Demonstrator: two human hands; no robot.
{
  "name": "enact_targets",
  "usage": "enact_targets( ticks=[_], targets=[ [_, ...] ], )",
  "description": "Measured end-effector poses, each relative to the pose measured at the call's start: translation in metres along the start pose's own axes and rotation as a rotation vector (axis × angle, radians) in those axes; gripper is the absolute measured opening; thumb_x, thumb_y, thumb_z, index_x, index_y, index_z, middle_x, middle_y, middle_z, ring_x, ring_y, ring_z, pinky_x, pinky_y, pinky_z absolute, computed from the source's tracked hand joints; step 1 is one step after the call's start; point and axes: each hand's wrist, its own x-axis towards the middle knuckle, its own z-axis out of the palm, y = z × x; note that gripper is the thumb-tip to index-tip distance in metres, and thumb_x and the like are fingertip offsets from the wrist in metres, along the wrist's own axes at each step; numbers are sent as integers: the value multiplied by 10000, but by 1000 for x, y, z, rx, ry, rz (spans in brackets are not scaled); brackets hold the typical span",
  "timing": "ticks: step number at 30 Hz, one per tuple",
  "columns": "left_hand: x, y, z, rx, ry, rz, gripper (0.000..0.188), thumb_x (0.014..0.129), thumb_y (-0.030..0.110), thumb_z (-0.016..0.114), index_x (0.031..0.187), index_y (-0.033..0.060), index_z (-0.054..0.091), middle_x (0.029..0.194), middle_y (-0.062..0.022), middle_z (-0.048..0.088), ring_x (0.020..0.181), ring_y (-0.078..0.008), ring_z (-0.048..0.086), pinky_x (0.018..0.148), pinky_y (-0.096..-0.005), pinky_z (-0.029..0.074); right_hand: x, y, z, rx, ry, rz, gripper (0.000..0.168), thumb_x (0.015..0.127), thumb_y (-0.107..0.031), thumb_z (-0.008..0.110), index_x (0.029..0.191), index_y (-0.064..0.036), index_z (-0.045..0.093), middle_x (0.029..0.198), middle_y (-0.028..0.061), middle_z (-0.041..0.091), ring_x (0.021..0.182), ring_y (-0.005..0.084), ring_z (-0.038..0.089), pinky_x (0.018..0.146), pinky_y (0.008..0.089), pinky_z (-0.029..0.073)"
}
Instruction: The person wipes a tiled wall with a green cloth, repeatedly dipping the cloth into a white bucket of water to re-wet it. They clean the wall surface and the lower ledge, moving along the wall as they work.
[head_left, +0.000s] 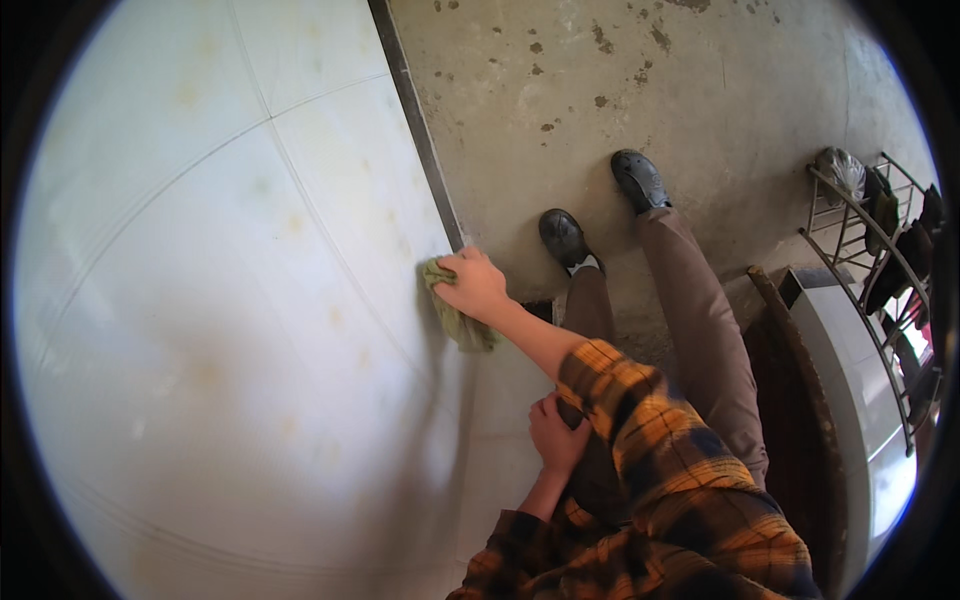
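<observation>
My right hand (474, 285) reaches across to the left and grips a crumpled olive-green cloth (466, 330). The cloth is pressed against a large white tiled surface (225, 300), close to the end of its dark edge strip (420, 135). Part of the cloth hangs out below my fingers. Lower down, my left hand (559, 435) rests on my left leg around the knee, its thumb apart from the fingers, with no object visible in it. The sleeve of my right arm partly covers that leg.
Concrete floor (517, 150) with dark spots lies beyond the edge strip, under my black shoes (564, 236). At right stands a metal rack (862, 202) holding shoes and a plastic-wrapped bundle (840, 174). A brown wood-like board edge (802, 360) and a white tiled step (840, 337) lie beside my right leg.
</observation>
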Motion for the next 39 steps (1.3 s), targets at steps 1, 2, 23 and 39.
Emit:
enact_targets(
  ticks=[1, 2, 23, 39],
  targets=[
    [3, 9, -12, 71, -1, 63, 549, 722, 220, 777, 1168, 33, 517, 1165, -165, 517, 1083, -352, 506, 873, -444, 432, -12, 1, -12, 140, -22, -8, 387, 772, -363, 699, 1083, -136, 670, 1088, 148, 561, 1026, 333, 568, 859, 420, 483],
    [6, -25, -3, -125, 3, 20, 481, 813, 280, 725, 1202, 82, 522, 1212, -123, 520, 1127, -314, 508, 918, -432, 421, -22, 1, -25, 277, -45, -15, 403, 776, -376, 705, 1091, -127, 669, 1108, 139, 568, 1048, 328, 573, 867, 422, 484],
    [278, 314, -227, 885, 187, 562, 666, 596, 192, 785, 1233, 179, 592, 1154, -103, 549, 985, -330, 606, 801, -442, 521, -59, 47, -221, 119, 45, 13, 508, 903, -221, 630, 1380, -149, 471, 1248, 130, 555, 962, 259, 644, 836, 367, 511],
    [354, 130, -136, 1606, -388, 330, 364, 686, 258, 749, 1028, 138, 720, 1161, -96, 614, 1161, -294, 537, 951, -399, 466, -36, 13, -240, 482, 112, 129, 403, 901, -180, 618, 1289, -114, 532, 1137, 105, 603, 882, 210, 629, 827, 344, 507]
  ],
)
